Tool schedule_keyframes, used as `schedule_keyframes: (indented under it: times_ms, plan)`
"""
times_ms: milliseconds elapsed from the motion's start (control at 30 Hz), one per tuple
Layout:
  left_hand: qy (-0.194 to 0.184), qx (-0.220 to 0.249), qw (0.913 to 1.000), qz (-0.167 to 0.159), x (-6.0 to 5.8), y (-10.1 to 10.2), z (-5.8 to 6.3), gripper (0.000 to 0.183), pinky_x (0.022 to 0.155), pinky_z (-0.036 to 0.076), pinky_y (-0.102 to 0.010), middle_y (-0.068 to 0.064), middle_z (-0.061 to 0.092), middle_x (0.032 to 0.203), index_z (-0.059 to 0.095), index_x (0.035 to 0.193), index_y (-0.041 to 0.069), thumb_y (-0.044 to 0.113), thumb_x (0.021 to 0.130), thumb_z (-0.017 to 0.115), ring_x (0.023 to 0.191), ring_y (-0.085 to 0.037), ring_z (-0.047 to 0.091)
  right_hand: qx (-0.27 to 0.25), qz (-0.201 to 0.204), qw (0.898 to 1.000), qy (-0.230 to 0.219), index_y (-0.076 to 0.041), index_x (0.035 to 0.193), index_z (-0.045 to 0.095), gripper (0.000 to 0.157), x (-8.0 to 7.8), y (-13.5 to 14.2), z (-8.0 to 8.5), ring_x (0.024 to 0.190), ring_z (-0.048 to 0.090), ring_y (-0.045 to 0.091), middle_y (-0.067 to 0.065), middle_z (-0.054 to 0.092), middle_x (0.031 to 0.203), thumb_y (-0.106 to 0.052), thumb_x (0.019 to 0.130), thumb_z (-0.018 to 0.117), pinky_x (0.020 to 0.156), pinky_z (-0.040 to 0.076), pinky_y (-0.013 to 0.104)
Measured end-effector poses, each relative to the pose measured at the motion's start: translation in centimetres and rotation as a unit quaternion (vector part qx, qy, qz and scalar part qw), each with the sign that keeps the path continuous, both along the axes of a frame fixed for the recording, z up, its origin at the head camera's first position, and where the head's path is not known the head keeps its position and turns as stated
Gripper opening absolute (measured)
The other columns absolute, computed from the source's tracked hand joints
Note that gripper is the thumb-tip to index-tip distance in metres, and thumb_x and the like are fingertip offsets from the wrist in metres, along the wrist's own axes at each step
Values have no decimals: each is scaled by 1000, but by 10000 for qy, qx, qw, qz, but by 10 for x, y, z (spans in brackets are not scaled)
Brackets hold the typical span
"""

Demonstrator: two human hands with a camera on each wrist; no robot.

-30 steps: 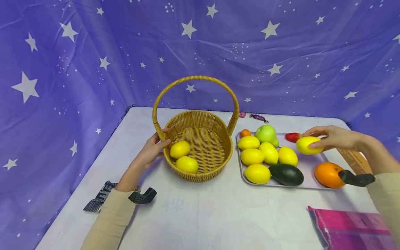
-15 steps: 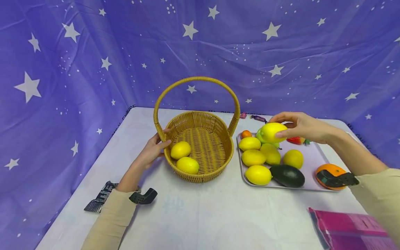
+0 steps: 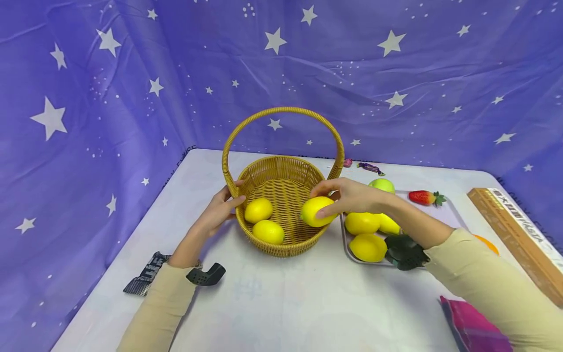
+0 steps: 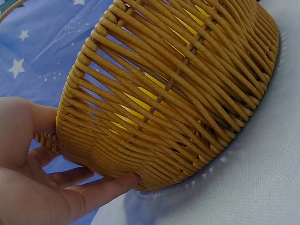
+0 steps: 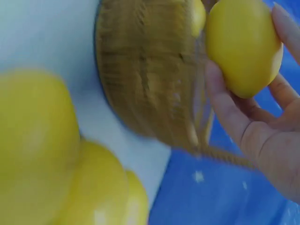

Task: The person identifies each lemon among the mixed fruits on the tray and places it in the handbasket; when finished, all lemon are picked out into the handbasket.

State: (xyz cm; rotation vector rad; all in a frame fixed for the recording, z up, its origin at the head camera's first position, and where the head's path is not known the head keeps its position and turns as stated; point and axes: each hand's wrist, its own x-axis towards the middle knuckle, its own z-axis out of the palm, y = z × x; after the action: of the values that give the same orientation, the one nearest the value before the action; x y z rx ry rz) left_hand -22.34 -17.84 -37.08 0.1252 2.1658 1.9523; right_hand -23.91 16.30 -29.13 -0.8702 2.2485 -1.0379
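Note:
A round wicker basket [image 3: 288, 249] with a tall hoop handle [image 3: 281, 110] stands mid-table, two lemons [image 3: 258, 210] lying in its left side. My left hand [image 3: 215, 211] grips the basket's left rim at the foot of the handle; in the left wrist view its thumb is over the rim and its fingers lie along the woven wall [image 4: 178, 93]. Over the basket's right rim, my right hand [image 3: 347, 198] holds another lemon [image 3: 314, 211] between thumb and fingers. The right wrist view shows this lemon [image 5: 243, 47] beside the basket's rim.
Right of the basket, a pale tray [image 3: 453, 215] bears several lemons [image 3: 368, 247], a green pear [image 3: 381, 185] and a strawberry [image 3: 424, 197], partly behind my right arm. A long box [image 3: 514, 234], a pink packet [image 3: 477, 327], a dark packet [image 3: 147, 276] and wrapped candy [image 3: 371, 168] lie around.
My right hand has carried the lemon leftward from above the tray to over the basket's right side. My left hand stays on the rim.

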Motion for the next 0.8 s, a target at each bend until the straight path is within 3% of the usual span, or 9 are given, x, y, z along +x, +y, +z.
schedule_keyframes:
  times_ms: [233, 367, 600, 800]
  plan:
    - [-39, 113, 9999, 7, 0, 2, 0, 53, 94, 45, -53, -22, 25, 152, 26, 152, 8, 10, 102, 45, 127, -39, 41, 226, 382, 9985, -317, -11, 122, 62, 42, 5, -40, -21, 98, 51, 23, 1, 63, 110, -27, 86, 76, 83, 46, 38]
    - [-23, 73, 10000, 8, 1, 2, 1, 53, 92, 46, -51, -22, 25, 152, 26, 152, 8, 10, 102, 45, 126, -39, 42, 266, 669, 9959, -553, -10, 121, 63, 40, 6, -52, -31, 99, 51, 23, 0, 62, 110, -24, 86, 76, 86, 44, 36]
    - [-9, 51, 10000, 28, 1, 1, 1, 53, 92, 46, -51, -21, 26, 151, 26, 152, 9, 10, 103, 45, 124, -39, 43, 492, 427, 9938, -901, -17, 127, 61, 47, 5, -61, -35, 114, 48, 21, 0, 58, 123, -22, 84, 78, 97, 41, 40]
    - [13, -32, 10000, 12, 0, 1, 0, 52, 90, 48, -48, -22, 27, 150, 26, 151, 8, 11, 103, 45, 126, -40, 42, 504, 72, 9945, -918, -18, 126, 61, 49, 6, -73, -43, 116, 49, 22, 4, 55, 124, -27, 82, 80, 96, 43, 40]
